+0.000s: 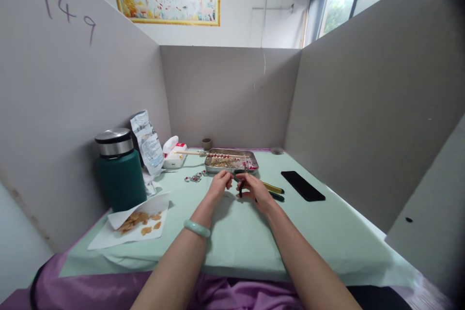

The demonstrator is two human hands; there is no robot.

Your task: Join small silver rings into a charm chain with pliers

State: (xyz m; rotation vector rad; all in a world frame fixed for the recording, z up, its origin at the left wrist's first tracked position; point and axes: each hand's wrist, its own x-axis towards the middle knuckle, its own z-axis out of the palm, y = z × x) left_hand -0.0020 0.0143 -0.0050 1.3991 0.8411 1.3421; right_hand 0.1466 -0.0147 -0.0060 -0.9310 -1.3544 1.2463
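My left hand point(220, 184) is closed in a pinch just in front of the metal tray; what its fingertips hold is too small to make out. Close beside it, my right hand point(256, 191) is wrapped round a small tool with curved black handles point(240, 189), its tip near the left fingertips. The tray point(256, 168) contains gold-coloured bits and some pink-red pieces. Across it lies a thin wooden stick point(192, 153) hung with red-beaded strands. A beaded chain point(196, 177) rests left of my left hand. Behind my right hand lie pliers with yellow and dark green handles point(274, 189).
At left stand a green flask point(121, 179), a silvery pouch point(147, 143) and a tissue pack point(175, 157). Snack pieces point(136, 222) lie on white paper. A black phone point(302, 186) is at right. Grey partitions point(230, 97) enclose the table; a small cup point(207, 144) stands at the back.
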